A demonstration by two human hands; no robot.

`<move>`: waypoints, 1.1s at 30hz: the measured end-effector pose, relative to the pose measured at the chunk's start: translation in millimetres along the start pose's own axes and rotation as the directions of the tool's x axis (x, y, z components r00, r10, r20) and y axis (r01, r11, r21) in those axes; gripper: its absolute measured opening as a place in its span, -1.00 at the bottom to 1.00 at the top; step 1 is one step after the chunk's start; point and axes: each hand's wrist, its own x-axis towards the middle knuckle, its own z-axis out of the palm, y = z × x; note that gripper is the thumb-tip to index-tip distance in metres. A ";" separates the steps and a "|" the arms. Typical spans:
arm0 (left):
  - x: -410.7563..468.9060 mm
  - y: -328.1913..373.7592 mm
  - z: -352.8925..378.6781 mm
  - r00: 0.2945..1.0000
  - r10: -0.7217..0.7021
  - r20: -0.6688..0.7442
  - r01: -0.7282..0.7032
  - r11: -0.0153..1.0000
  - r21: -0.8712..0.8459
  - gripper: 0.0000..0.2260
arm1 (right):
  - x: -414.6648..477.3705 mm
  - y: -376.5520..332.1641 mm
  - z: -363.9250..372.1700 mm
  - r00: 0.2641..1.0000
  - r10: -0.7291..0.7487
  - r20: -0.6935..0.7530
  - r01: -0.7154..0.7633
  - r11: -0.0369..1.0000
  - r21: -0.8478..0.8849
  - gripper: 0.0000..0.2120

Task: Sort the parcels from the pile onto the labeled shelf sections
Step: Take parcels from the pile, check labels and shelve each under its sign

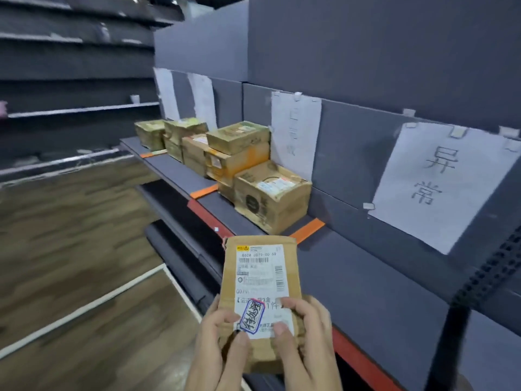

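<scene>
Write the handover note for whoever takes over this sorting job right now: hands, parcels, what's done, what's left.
Hands: left hand and right hand both grip the flat brown parcel, label up, in front of the shelf.
Done: boxes stand stacked in the sections beyond the orange tape.
Left: place this parcel in its labeled section; the near sign reads 异常. The pile is out of view.
</scene>
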 end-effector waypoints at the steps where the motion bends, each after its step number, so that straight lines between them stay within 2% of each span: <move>1: 9.5 -4.8 -13.1 0.999 -0.023 -0.040 0.023 1.000 0.004 -0.77 | 8.5 -1.8 18.2 1.000 -0.005 0.021 0.005 1.000 0.006 -0.63; 9: 83.6 -50.5 -99.0 0.964 -0.089 -0.250 0.122 0.985 0.119 -0.78 | 77.7 -14.2 144.2 0.966 -0.083 0.246 0.074 0.996 0.046 -0.64; 14: 144.9 -86.1 -142.7 0.934 -0.130 -0.333 0.161 0.985 0.068 -0.79 | 135.2 -12.2 225.9 0.928 -0.100 0.358 0.077 0.994 0.076 -0.62; 15: 160.2 -97.5 -150.6 0.930 -0.132 -0.343 0.168 0.983 0.078 -0.75 | 148.9 -10.4 243.7 0.922 -0.108 0.372 0.083 0.993 0.081 -0.62; 17: 194.9 -121.0 -164.8 0.907 -0.133 -0.399 0.197 0.973 0.122 -0.53 | 178.7 -4.5 280.1 0.909 -0.131 0.396 0.097 0.990 0.105 -0.62; 18: 213.9 -131.5 -171.5 0.905 -0.119 -0.409 0.196 0.969 0.152 -0.52 | 195.4 -0.4 297.7 0.905 -0.144 0.399 0.103 0.987 0.123 -0.62; 23: 319.0 -167.8 -201.3 0.889 -0.109 -0.446 0.216 0.956 0.197 -0.72 | 291.7 4.6 376.5 0.885 -0.179 0.429 0.115 0.979 0.170 -0.63; 27: 385.4 -180.5 -226.4 0.904 -0.060 -0.422 0.187 0.946 0.267 -0.73 | 352.1 -6.0 419.5 0.853 -0.180 0.489 0.095 0.976 0.195 -0.63; 33: 456.5 -203.3 -244.1 0.897 -0.096 -0.431 0.207 0.953 0.220 -0.80 | 414.5 -7.7 472.6 0.846 -0.181 0.502 0.099 0.978 0.185 -0.63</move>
